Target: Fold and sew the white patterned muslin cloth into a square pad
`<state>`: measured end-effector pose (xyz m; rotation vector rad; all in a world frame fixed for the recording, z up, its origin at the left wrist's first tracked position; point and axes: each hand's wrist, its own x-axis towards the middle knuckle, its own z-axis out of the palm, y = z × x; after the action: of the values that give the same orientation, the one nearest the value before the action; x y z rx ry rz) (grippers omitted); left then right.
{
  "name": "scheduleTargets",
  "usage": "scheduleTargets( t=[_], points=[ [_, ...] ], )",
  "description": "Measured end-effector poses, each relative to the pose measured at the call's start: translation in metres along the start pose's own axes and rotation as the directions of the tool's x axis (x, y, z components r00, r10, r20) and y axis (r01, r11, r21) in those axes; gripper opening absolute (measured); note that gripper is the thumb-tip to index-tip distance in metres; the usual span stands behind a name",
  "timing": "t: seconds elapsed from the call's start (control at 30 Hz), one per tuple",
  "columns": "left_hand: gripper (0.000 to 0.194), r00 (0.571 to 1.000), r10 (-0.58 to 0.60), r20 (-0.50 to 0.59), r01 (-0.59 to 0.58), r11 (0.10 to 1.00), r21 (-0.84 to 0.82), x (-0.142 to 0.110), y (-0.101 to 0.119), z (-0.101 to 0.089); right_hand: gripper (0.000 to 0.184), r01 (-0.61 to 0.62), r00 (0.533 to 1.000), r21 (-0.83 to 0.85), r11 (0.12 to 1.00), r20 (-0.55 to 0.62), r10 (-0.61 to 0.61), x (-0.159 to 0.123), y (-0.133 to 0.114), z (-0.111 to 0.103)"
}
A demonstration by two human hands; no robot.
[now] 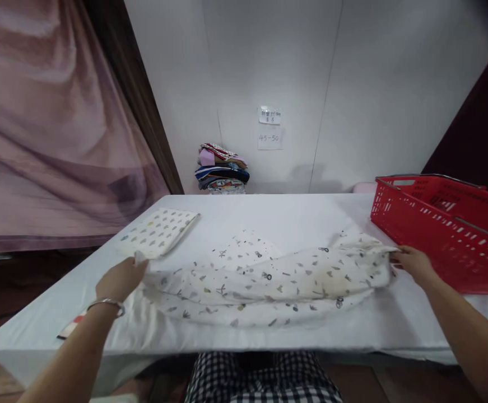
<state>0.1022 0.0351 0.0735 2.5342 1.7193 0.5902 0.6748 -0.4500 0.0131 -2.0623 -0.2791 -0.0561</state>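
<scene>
A white cloth (264, 285) with small grey and black printed figures stretches across the front of the table, loosely gathered into long folds. At its left end, my left hand (121, 278) has its fingers closed on a corner of the fabric; a metal bangle circles that wrist. My right hand (412, 261) pinches the opposite end, close to the red basket. Between the hands the cloth rests partly on the table, with one patterned part spread behind it. Just beyond my left hand lies a folded cream cloth (162, 229) with grey printed shapes.
A red plastic basket (428, 235) stands at the right on the white-covered table (294, 210). Behind the table is a stack of folded fabrics (222, 170) against the wall. A flat red-and-white item (73, 326) lies under my left forearm. A pink curtain (54, 134) hangs at left.
</scene>
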Motion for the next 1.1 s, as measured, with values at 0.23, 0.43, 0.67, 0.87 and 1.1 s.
scheduleTargets(
  t=[0.23, 0.43, 0.67, 0.87, 1.1],
  points=[
    [0.033, 0.885, 0.466, 0.002, -0.461, 0.873, 0.159, -0.015, 0.117, 0.032, 0.037, 0.590, 0.807, -0.423, 0.688, 0.324, -0.494, -0.012, -0.033, 0.045],
    [0.034, 0.650, 0.717, 0.250, -0.712, 0.690, -0.130, -0.045, 0.240, 0.105, 0.038, 0.728, 0.658, -0.417, 0.544, 0.648, -0.383, -0.049, -0.069, 0.116],
    [0.052, 0.511, 0.774, 0.373, -0.789, 0.595, -0.153, -0.046, 0.305, 0.149, 0.026, 0.795, 0.556, -0.295, 0.530, 0.703, -0.444, -0.089, -0.082, 0.092],
    [0.040, 0.443, 0.790, 0.423, -0.841, 0.530, -0.110, -0.039, 0.314, 0.154, 0.022, 0.798, 0.477, -0.103, 0.593, 0.709, -0.519, -0.137, -0.066, 0.041],
    [0.019, 0.511, 0.805, 0.303, -0.839, 0.543, -0.027, -0.032, 0.299, 0.117, 0.017, 0.697, 0.499, -0.112, 0.708, 0.785, -0.367, -0.164, -0.044, 0.028]
  ],
)
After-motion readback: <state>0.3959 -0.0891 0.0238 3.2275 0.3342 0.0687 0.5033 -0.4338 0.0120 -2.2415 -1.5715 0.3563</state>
